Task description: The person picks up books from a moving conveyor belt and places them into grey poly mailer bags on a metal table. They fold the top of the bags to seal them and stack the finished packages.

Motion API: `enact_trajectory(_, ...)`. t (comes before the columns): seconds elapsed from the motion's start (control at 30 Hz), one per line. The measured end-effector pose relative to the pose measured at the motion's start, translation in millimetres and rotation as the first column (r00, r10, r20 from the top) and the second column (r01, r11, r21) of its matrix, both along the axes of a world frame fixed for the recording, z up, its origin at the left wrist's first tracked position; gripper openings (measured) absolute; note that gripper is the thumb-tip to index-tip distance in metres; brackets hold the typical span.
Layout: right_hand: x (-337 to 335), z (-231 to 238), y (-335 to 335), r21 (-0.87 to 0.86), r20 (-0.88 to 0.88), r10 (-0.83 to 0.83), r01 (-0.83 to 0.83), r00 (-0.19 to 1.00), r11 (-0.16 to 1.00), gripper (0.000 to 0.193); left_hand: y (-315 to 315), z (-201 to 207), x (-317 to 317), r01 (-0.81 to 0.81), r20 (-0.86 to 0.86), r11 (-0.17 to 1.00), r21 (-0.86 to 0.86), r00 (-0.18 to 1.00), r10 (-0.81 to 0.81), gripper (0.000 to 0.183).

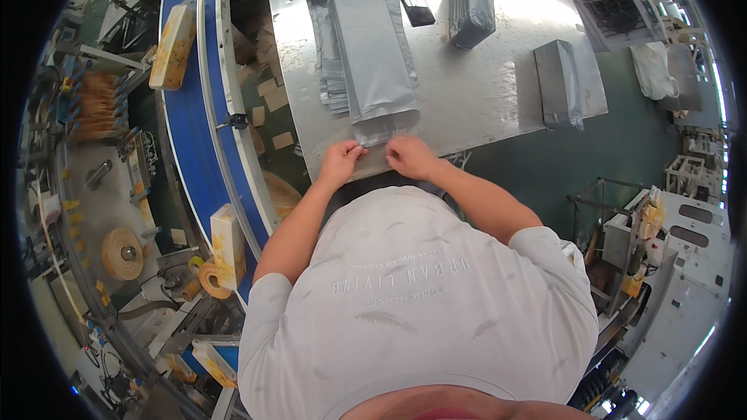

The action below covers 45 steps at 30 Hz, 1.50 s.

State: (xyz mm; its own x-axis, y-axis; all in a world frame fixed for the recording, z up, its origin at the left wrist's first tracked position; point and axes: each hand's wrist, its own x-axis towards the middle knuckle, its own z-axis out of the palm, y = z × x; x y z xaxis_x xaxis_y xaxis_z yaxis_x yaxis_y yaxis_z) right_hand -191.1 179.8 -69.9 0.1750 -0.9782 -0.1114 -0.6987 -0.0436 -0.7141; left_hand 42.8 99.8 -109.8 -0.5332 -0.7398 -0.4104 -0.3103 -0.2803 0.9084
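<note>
A filled grey plastic mailing bag (375, 58) lies lengthwise on the metal table (447, 97), its near end toward me. Beneath it, and showing at its left, is a stack of flat grey bags (333, 87). At the left corner of the bag's near edge, my left hand (341, 163) is closed, fingertips pinching the thin plastic. My right hand (411, 157) is closed at the right part of that same edge, thumb and fingers pressed together. A short gap separates the two hands. What lies inside the bag is hidden.
Two grey-wrapped packages (471, 4) (560, 82) stand to the right on the table. A dark phone (417, 5) lies beside the bags. Left of the table runs a blue conveyor (204, 109) carrying yellow-and-white boxes (173, 48). A boxy fan (615, 4) stands beyond the table's right edge.
</note>
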Motion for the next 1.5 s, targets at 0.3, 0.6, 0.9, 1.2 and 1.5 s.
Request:
enact_trajectory(0.3,20.0,12.5,-43.6,0.481,0.228,-0.402,0.256,0.887,0.838,0.019,0.5,5.7,-21.5,-0.027,0.027,0.975,-0.222,0.999,0.034,0.016)
enact_trajectory(0.6,-81.3,-11.8,80.3,0.687,0.240,-0.719,0.409,0.652,0.600,0.011,7.0,3.9,-8.8,-0.069,0.099,0.995,-0.074,0.992,0.077,0.016)
enact_trajectory(0.9,-6.2,14.7,-23.0,-0.329,-0.099,-0.041,0.006,0.994,0.944,0.016,3.0,9.5,-40.1,-0.024,0.053,0.969,-0.247,0.998,0.038,0.013)
enact_trajectory(1.2,-69.3,-7.2,55.1,-0.100,-0.057,-0.322,0.316,0.945,0.944,0.010,5.1,11.7,-25.1,-0.014,0.158,0.983,-0.182,0.986,0.043,0.015)
enact_trajectory(1.5,-234.0,-0.3,248.1,0.770,-0.629,0.335,0.500,0.702,0.397,0.029,5.3,20.2,4.1,0.171,0.359,0.812,-0.558,0.932,0.051,0.032)
